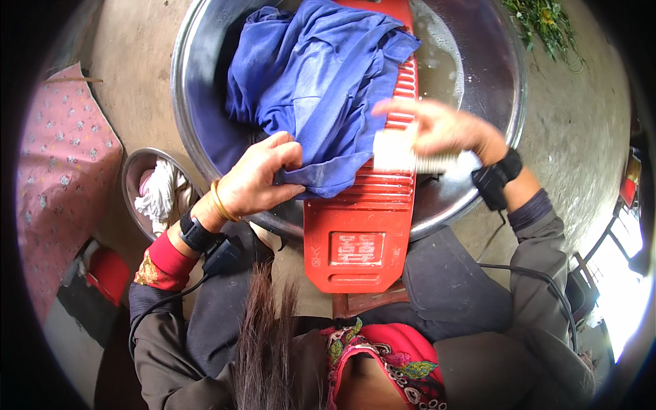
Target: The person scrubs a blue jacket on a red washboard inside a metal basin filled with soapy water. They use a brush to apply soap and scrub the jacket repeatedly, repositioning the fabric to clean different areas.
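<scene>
A wet blue garment (318, 92) lies in folds over a red plastic washboard (359, 215) that leans in a large metal basin (179, 92). My left hand (261, 177) pinches the garment's near edge between thumb and fingers. Blurred by motion, my right hand (451, 128) is around a white scrubbing brush (397, 151), just right of the cloth and over the board's ridges. Whether the brush touches the board cannot be made out. The board's lower end sticks out over the near rim between my knees.
Soapy water (435, 66) shows at the basin's right. A small metal bowl (130, 197) with white cloth stands left of it. Pink patterned fabric (66, 154) hangs at far left. Green plants (551, 28) lie upper right. A black cable (538, 271) runs along my right arm.
</scene>
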Demonstrator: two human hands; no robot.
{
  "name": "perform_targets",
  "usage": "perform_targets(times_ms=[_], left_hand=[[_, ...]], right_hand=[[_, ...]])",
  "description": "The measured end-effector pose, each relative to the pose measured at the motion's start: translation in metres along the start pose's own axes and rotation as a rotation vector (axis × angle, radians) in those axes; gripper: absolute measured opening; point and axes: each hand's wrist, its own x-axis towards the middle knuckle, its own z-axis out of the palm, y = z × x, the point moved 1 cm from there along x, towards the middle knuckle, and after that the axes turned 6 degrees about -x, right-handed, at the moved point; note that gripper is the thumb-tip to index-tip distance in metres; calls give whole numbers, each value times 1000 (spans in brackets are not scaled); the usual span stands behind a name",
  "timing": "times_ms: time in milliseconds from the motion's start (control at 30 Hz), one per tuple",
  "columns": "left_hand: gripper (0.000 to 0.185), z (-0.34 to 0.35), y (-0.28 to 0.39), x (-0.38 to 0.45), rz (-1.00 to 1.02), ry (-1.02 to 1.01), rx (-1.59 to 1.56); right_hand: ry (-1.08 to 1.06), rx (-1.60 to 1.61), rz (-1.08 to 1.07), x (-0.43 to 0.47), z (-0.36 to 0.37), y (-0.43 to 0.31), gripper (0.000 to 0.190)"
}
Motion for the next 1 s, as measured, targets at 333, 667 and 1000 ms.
perform_targets(times_ms=[333, 667, 1000], left_hand=[[42, -73, 70, 57, 14, 215, -559], [43, -47, -37, 29, -331, 366, 334], [59, -24, -126, 27, -457, 525, 766]], right_hand=[[-127, -50, 47, 8, 51, -39, 67], [281, 516, 74, -48, 53, 0, 70], [338, 383, -2, -51, 35, -37, 87]])
